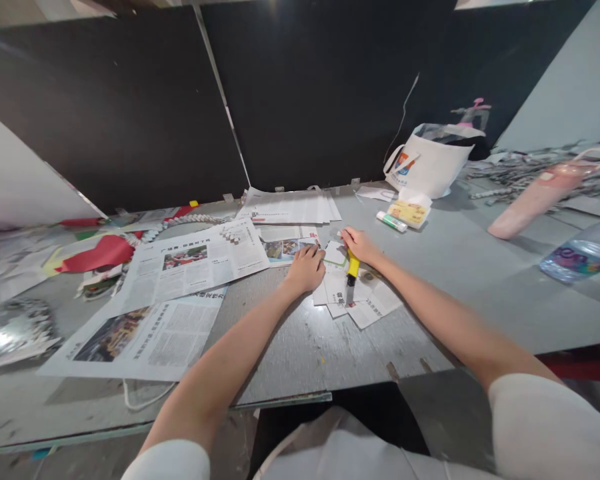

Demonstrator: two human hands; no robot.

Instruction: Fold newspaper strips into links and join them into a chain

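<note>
My left hand (pixel 306 268) lies palm down on the table, its fingers spread over the edge of a printed newspaper piece (pixel 285 250) and beside a small stack of cut paper pieces (pixel 373 308). My right hand (pixel 361 245) is closed round the top of a yellow utility knife (pixel 353 268). The knife's black end and blade point back toward me, over the cut pieces. The fingers' undersides are hidden.
Newspaper sheets (pixel 190 267) spread to the left, with red paper (pixel 100 253) beyond. A glue stick (pixel 392 221), a tissue pack (pixel 410 212) and a white bag (pixel 430 163) stand at back right. A pink bottle (pixel 535 200) and clear plastic bottle (pixel 583 250) lie farther right.
</note>
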